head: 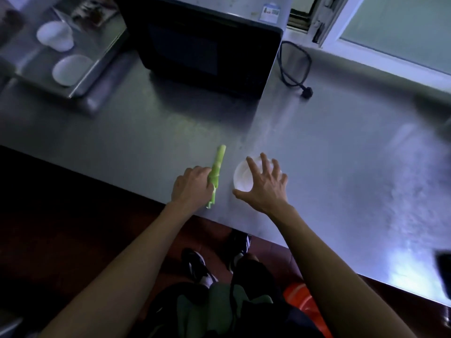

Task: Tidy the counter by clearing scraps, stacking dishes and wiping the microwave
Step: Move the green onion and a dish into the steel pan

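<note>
Gripping a pale green celery-like stalk (216, 175) w/ curled fingers, left hand (192, 187) sits near the steel counter (341, 167) front edge. Right hand (264, 189), fingers spread wide, hovers over a small white round bowl (241, 178), contents not visible. Two white bowls (69, 69) lie in a metal tray (80, 90) left of the black microwave (207, 45).

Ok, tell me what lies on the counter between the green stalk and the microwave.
Nothing: in the head view the stretch of steel counter from the tip of the green stalk, which the left hand grips, to the microwave is bare.
</note>
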Available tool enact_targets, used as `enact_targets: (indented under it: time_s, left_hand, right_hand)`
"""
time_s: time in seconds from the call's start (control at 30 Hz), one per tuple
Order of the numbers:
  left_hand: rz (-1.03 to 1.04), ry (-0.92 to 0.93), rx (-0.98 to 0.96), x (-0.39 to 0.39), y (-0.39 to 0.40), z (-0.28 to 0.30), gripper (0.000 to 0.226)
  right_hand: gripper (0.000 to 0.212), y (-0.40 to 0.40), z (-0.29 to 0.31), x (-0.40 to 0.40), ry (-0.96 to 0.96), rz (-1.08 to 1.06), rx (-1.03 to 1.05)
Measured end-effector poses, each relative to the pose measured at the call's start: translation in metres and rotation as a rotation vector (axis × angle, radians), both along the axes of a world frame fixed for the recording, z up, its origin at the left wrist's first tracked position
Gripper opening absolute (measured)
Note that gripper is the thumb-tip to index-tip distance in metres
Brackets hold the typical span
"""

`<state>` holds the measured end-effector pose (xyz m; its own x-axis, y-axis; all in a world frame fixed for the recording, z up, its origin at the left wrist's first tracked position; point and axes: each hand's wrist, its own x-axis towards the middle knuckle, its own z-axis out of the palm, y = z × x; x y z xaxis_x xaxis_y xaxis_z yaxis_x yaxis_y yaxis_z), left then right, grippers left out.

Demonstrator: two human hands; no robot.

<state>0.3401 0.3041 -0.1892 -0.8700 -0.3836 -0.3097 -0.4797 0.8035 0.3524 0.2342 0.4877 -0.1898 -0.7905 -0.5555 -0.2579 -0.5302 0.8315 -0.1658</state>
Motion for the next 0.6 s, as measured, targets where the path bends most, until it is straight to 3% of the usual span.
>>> enact_targets:
  time_s: [0.6]
  left_hand:
    - [0.206, -0.004, -0.070, -0.049, 0.033, -0.042, 0.046]
  right_hand:
    - [0.106, 0.007, -0.045, -0.047, -0.062, 0.150, 0.004]
